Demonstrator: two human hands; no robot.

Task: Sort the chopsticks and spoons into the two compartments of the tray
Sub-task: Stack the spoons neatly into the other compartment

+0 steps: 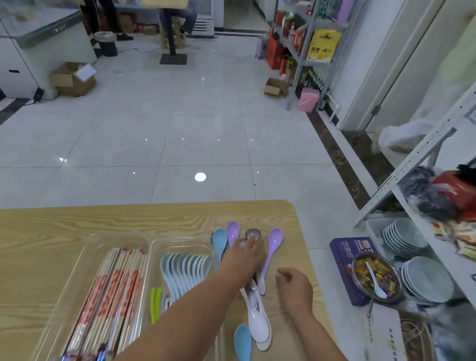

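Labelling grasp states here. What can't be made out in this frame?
Head view only.
- Left hand: its back hides the fingertips; grip on the spoons unclear.
- Right hand: curled, palm down; contents hidden.
- Tray: left forearm covers part of the spoon compartment; bottom edge cuts its near end.
- Chopsticks: near ends blurred.
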